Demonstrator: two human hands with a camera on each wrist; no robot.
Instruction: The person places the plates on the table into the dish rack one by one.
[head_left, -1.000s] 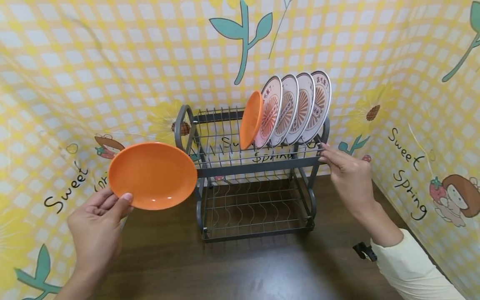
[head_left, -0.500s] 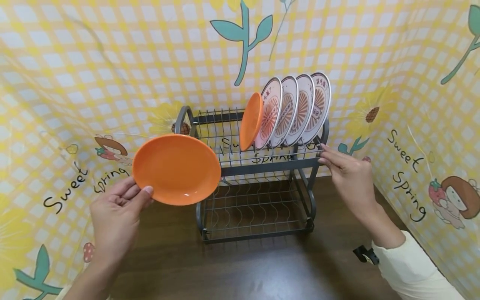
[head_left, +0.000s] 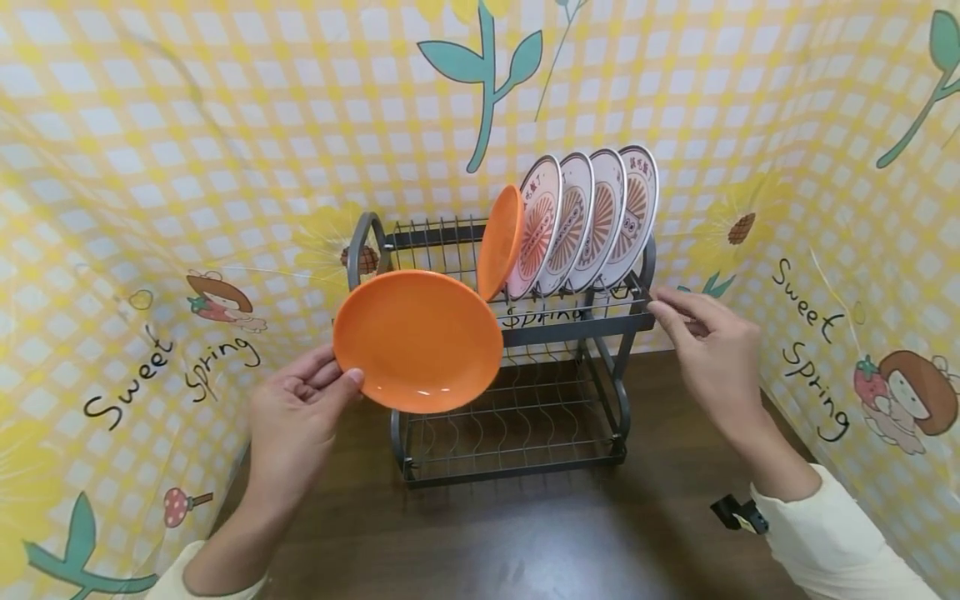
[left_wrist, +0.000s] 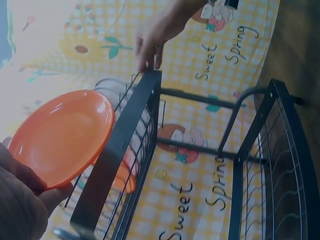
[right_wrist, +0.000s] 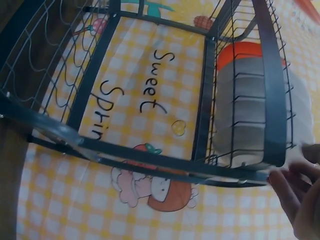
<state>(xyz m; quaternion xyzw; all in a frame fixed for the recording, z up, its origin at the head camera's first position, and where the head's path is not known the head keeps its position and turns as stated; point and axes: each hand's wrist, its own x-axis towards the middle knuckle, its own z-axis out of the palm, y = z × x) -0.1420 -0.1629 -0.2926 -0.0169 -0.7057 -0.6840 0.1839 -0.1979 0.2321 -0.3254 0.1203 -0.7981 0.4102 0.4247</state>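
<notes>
My left hand (head_left: 300, 408) grips an orange oval plate (head_left: 420, 342) by its left rim, thumb on the upper face. The plate overlaps the front left of the grey two-tier dish rack (head_left: 581, 332) in the head view. A second orange plate (head_left: 500, 242) stands on edge in the upper tier, with several white patterned plates (head_left: 630, 221) upright to its right. My right hand (head_left: 712, 350) is at the rack's front right corner, fingers loosely bent, fingertips right by the corner. In the right wrist view its fingers (right_wrist: 285, 192) are blurred and hold nothing.
The rack's lower tier (head_left: 510, 429) has wavy wire dividers. It stands on a dark wooden tabletop (head_left: 517, 542). Yellow checked cloth (head_left: 225, 167) with printed flowers and lettering encloses the back and both sides.
My left hand has carried the orange plate rightward, from beside the rack to in front of its upper tier. My right hand has let go of the rack's corner and shifted slightly right.
</notes>
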